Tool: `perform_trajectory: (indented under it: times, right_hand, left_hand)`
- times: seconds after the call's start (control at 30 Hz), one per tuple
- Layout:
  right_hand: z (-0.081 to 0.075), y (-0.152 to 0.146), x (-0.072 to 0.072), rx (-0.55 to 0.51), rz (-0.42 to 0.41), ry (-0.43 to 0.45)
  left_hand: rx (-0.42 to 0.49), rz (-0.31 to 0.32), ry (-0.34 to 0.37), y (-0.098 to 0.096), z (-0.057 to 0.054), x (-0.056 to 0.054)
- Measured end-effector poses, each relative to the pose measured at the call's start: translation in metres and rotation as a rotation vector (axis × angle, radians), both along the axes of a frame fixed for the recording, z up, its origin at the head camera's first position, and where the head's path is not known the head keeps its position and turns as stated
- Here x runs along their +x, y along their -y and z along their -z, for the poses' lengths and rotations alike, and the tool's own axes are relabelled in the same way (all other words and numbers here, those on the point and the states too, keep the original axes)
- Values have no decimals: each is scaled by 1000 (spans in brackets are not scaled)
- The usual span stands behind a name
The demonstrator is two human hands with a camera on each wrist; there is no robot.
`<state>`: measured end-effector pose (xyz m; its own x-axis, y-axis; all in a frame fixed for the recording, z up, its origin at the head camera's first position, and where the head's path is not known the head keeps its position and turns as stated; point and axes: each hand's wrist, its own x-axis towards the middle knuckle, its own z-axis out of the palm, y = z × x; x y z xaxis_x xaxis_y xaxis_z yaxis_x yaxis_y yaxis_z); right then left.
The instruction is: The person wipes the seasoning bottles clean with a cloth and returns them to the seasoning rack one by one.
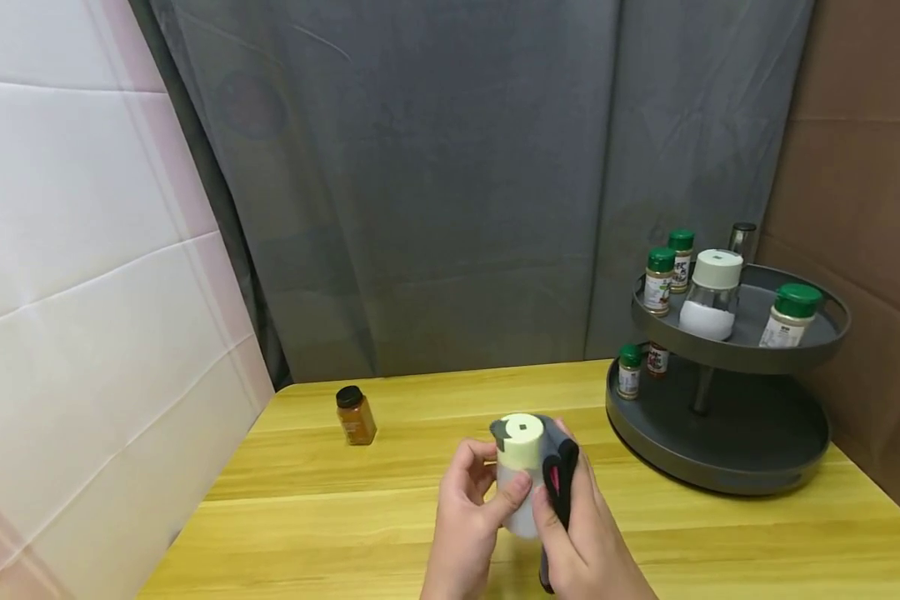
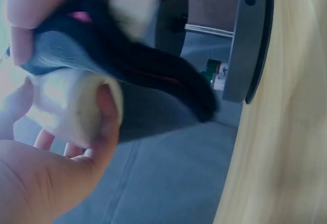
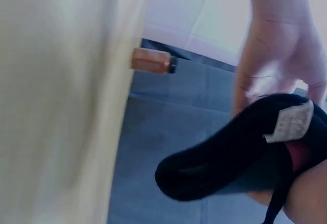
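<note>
Near the front of the table, my left hand (image 1: 468, 521) grips a small jar (image 1: 521, 452) with a pale green lid and translucent body. My right hand (image 1: 588, 537) holds a folded grey cloth (image 1: 566, 471) with thick black edging against the jar's right side. Part of the cloth wraps behind the lid and shows at its left. In the left wrist view, fingers and thumb curl round the jar (image 2: 64, 101), and the cloth (image 2: 138, 68) lies over it. A white tag (image 3: 292, 123) hangs on the cloth in the right wrist view, and pink shows inside its fold.
A two-tier dark grey turntable rack (image 1: 720, 450) stands at the right. Its upper tier carries several green-capped spice bottles and a glass jar (image 1: 712, 296) of white powder; smaller bottles (image 1: 629, 372) sit below. A black-capped orange-brown spice bottle (image 1: 356, 421) stands at the back left.
</note>
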<state>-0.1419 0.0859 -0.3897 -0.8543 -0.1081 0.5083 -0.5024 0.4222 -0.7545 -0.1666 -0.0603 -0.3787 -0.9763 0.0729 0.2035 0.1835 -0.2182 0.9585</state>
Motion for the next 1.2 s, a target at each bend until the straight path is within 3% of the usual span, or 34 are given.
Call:
perform_trajectory:
  times: [0.1, 0.4, 0.67, 0.87, 0.93, 1.1, 1.2]
  right_hand:
    - [-6, 0, 0, -20, -4, -7]
    - [2, 11, 4, 139, 104, -52]
    - [-15, 6, 0, 38, 12, 26]
    - [-6, 10, 0, 113, 37, -39]
    - [-5, 10, 0, 113, 30, -20]
    - [-13, 7, 0, 28, -20, 57]
    - [-18, 6, 0, 19, -18, 34]
  left_hand:
    - [-13, 6, 11, -3, 3, 0]
    - [91, -45, -7, -4, -2, -1]
    - [82, -3, -9, -5, 1, 0]
    - [89, -61, -8, -3, -1, 1]
    - [90, -69, -14, -2, -3, 0]
    - [48, -21, -22, 0, -4, -1]
    - [37, 7, -29, -1, -3, -1]
